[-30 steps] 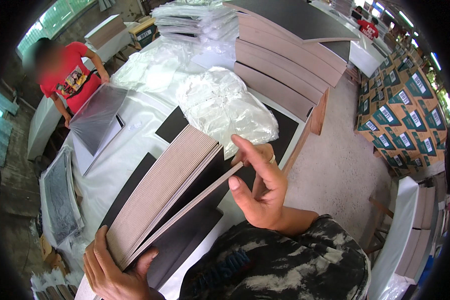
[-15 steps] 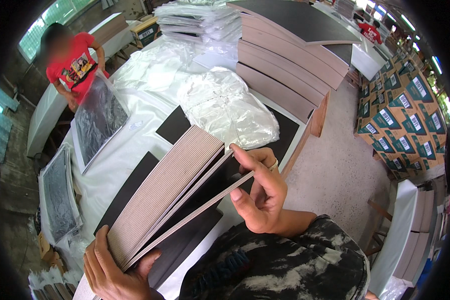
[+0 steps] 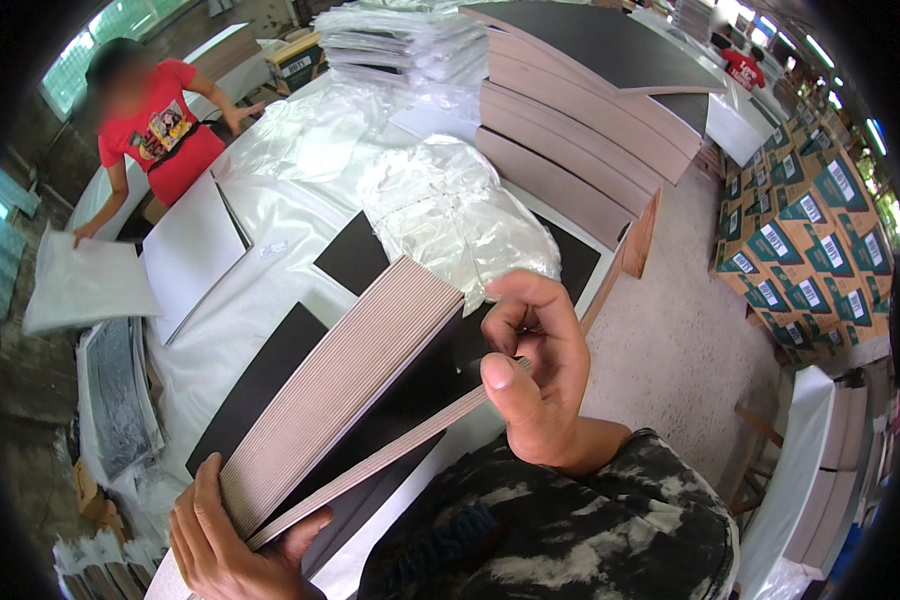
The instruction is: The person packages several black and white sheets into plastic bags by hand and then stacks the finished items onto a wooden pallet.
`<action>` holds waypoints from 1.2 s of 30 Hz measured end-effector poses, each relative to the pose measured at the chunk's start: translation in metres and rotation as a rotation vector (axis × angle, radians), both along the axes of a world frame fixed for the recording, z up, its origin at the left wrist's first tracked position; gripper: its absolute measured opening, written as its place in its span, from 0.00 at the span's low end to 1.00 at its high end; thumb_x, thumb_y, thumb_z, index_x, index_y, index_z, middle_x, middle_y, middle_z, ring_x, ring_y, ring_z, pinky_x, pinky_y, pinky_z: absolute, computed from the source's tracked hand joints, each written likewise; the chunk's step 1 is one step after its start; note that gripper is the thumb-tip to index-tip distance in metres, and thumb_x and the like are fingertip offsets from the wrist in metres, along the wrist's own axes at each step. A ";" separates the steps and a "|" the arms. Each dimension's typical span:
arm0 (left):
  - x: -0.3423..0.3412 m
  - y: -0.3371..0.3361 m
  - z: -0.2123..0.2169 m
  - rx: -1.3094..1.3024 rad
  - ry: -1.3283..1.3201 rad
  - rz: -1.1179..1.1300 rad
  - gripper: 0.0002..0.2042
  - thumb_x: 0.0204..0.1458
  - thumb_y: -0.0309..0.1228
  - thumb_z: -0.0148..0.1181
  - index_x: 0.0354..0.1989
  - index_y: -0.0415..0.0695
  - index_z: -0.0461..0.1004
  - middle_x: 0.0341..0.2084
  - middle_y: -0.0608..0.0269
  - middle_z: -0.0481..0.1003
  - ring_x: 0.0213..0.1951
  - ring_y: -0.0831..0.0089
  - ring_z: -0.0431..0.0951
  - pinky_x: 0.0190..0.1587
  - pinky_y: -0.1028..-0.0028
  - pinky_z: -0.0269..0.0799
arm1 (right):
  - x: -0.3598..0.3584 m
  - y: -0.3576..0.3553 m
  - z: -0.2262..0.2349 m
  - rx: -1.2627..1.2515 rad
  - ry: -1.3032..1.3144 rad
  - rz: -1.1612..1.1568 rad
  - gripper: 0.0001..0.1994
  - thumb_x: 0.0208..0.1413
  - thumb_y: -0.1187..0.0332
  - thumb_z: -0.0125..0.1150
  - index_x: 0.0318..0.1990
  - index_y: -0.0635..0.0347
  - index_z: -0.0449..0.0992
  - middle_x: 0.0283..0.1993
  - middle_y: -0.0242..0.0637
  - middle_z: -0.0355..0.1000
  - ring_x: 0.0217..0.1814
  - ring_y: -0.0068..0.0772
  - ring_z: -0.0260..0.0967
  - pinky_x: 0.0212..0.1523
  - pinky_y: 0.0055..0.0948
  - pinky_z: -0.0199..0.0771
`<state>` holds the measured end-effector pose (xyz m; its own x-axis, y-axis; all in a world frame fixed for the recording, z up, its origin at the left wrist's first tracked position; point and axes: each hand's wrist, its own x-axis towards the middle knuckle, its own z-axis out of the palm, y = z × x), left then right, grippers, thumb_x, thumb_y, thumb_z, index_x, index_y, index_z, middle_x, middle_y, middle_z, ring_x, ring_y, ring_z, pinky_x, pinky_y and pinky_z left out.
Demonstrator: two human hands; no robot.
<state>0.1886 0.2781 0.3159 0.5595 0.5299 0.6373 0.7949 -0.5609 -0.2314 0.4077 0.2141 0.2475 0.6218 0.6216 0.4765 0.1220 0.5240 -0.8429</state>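
The left hand [image 3: 225,540] grips the near end of a stack of thin boards [image 3: 345,375], fingers wrapped over its tan edges. The right hand [image 3: 540,385] pinches the far end of the lowest few boards between thumb and fingers, splitting them from the pack above. The stack tilts over the white-covered table [image 3: 270,270], beside a crumpled plastic bag [image 3: 450,215].
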 end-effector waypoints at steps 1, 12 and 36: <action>0.000 -0.001 0.000 -0.006 0.001 0.007 0.37 0.37 0.70 0.43 0.33 0.44 0.75 0.23 0.62 0.75 0.24 0.69 0.76 0.25 0.73 0.74 | 0.001 0.000 0.003 -0.016 -0.013 0.014 0.24 0.50 0.63 0.57 0.51 0.69 0.62 0.29 0.28 0.55 0.30 0.18 0.47 0.33 0.19 0.50; 0.001 0.003 0.002 -0.016 0.006 0.002 0.38 0.37 0.70 0.43 0.33 0.44 0.75 0.23 0.62 0.75 0.24 0.67 0.76 0.27 0.71 0.73 | 0.009 -0.007 0.006 -0.154 -0.279 0.125 0.29 0.56 0.58 0.43 0.59 0.73 0.56 0.26 0.31 0.52 0.28 0.22 0.47 0.31 0.22 0.51; -0.003 0.002 -0.001 -0.046 -0.010 -0.015 0.38 0.37 0.70 0.44 0.35 0.44 0.75 0.26 0.61 0.76 0.26 0.66 0.77 0.28 0.71 0.73 | 0.006 -0.014 -0.001 -0.145 -0.325 0.033 0.27 0.55 0.58 0.45 0.57 0.69 0.61 0.30 0.32 0.55 0.32 0.23 0.49 0.32 0.22 0.51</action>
<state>0.1860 0.2804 0.3154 0.5610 0.5509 0.6179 0.7887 -0.5824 -0.1969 0.4137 0.2000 0.2463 0.4310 0.7146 0.5510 0.3808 0.4095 -0.8290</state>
